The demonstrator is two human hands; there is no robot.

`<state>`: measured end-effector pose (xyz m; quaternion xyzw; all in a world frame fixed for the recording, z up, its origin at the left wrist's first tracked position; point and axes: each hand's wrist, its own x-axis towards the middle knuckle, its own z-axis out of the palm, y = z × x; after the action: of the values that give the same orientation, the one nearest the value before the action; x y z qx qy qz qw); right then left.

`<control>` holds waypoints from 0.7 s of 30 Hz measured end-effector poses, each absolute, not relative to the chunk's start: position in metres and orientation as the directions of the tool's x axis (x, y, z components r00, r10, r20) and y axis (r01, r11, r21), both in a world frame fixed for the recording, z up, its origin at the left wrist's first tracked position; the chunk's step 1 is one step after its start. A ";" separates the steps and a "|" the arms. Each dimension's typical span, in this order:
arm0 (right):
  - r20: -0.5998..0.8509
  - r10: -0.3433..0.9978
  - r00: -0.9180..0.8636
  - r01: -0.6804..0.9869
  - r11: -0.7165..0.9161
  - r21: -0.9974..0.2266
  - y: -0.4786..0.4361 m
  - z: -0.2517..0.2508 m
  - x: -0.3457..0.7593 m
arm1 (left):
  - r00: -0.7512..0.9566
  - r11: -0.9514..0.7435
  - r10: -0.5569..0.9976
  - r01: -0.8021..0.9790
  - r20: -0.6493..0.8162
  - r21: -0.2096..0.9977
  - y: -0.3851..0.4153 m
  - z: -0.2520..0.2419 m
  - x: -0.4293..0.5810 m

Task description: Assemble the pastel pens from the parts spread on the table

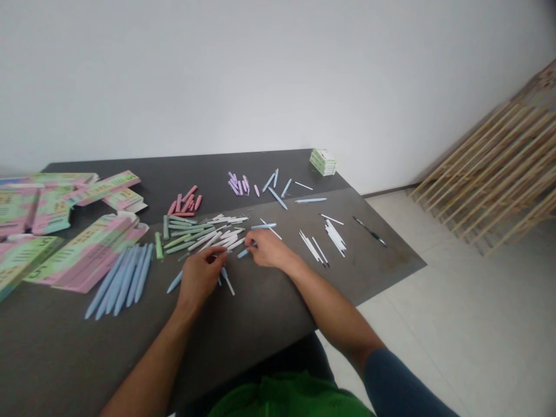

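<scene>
My left hand (198, 277) rests on the dark table (269, 301), fingers curled around a thin white refill with a blue pen part (226, 279) poking out beneath it. My right hand (266, 248) lies just to the right, pinching a small blue pen piece (243, 252) at its fingertips. Both hands sit at the near edge of a heap of white refills (223, 234) and green pen barrels (185, 234).
A row of finished blue pens (121, 279) lies at the left beside stacks of pink-green cards (82, 249). Pink caps (186, 204), purple caps (238, 184), blue parts (278, 188), more white refills (334, 236), a black refill (369, 230) and a small card stack (322, 161) lie farther back. Bamboo sticks (499, 168) lean at the right.
</scene>
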<state>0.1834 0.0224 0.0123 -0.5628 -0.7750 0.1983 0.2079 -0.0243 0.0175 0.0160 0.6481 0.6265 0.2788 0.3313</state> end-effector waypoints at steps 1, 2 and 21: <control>0.097 0.947 -0.306 0.799 0.311 -0.515 0.021 0.013 0.183 | 0.064 -0.005 0.997 0.647 -0.047 0.763 0.018 0.015 -0.024; 0.092 0.940 -0.329 0.807 0.330 -0.489 0.019 0.015 0.182 | 0.068 -0.013 0.997 0.662 -0.043 0.750 0.018 0.015 -0.025; -0.255 0.919 -0.302 0.950 0.265 -0.167 -0.003 0.044 0.198 | 0.246 -0.190 0.968 0.572 0.055 0.798 -0.013 0.007 -0.001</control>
<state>0.1982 -0.0031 0.0441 -0.5886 -0.7936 0.1448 -0.0534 -0.0007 -0.0131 0.0068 0.7136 0.5393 0.2933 0.3375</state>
